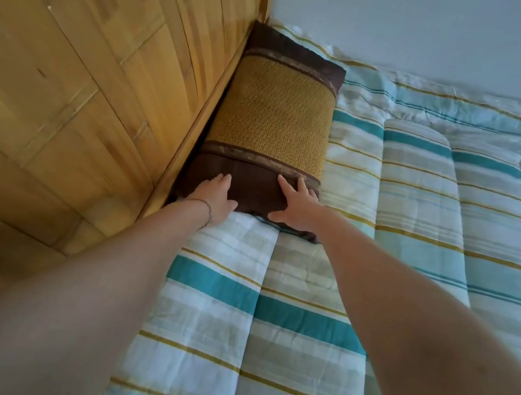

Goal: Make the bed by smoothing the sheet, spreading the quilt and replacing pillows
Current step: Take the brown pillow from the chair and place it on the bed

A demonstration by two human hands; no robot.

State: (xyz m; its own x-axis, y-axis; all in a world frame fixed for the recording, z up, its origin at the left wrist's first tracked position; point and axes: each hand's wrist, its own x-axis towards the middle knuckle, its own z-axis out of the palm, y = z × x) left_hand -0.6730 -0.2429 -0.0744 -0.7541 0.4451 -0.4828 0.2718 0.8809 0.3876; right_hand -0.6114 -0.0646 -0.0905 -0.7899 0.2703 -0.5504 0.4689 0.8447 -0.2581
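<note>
Pressing the pillow (270, 122), left hand (213, 197) and right hand (295, 208) lie flat.

Soft daylight, wide-angle warp, edges blurry.

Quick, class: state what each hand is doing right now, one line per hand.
Left hand: open, fingers flat on the near brown end of the pillow, holding nothing.
Right hand: open, fingers spread on the same end, holding nothing.

Both hands (253, 201) flat on pillow (269, 129) by headboard (101, 65).
</note>
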